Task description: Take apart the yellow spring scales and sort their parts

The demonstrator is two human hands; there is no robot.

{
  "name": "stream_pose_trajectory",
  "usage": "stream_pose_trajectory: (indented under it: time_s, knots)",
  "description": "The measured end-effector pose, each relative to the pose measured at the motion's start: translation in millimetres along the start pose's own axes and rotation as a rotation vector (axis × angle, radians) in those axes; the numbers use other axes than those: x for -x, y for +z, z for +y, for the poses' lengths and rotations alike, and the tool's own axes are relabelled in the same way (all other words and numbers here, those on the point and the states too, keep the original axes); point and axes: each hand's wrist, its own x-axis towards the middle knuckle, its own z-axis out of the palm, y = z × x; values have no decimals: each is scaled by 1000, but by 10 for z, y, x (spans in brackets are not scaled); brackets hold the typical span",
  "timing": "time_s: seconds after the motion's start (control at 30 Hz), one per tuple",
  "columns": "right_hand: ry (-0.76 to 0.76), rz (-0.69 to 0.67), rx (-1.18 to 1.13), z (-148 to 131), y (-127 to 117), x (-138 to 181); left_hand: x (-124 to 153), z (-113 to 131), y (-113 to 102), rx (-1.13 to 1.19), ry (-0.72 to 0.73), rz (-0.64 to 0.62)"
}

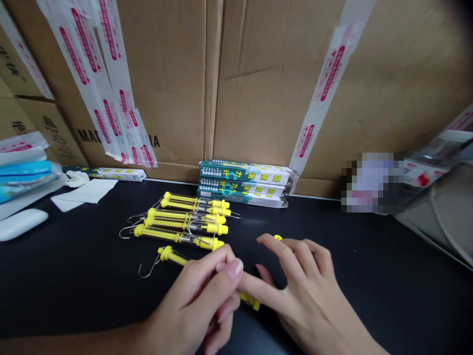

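My left hand [207, 301] is closed, its thumb and forefinger pressed together around the tip of my right thumb. Whatever small thing may be between them is hidden. My right hand [306, 286] has its other fingers apart and loosely bent above the table. A yellow spring scale [173, 256] runs beneath my left hand, its metal hook to the left and its yellow end showing between my hands. Just beyond my right fingers is a small yellow piece [278, 237], mostly covered. Several more yellow spring scales [177, 217] lie side by side behind my left hand, hooks pointing left.
Stacked green-and-white boxes [244, 185] stand against a large taped cardboard carton [166, 74]. Another slim box [121, 174] lies further left, near white papers [84, 193], blue plastic packs [25, 175] and a white rounded object [22, 224]. Clear packaging [428, 167] sits at right on the black table [369, 236].
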Motion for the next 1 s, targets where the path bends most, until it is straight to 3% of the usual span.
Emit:
stream_pose_trajectory:
  time_s: [0.3, 0.63, 1.0]
  knots:
    - [46, -59, 66, -25, 17, 40, 5, 26, -22, 11, -110, 8]
    - [66, -103, 30, -23, -7, 79, -10, 6, -35, 31, -57, -33]
    - [74, -34, -6, -83, 7, 136, 27, 132, 6, -513, 109, -22]
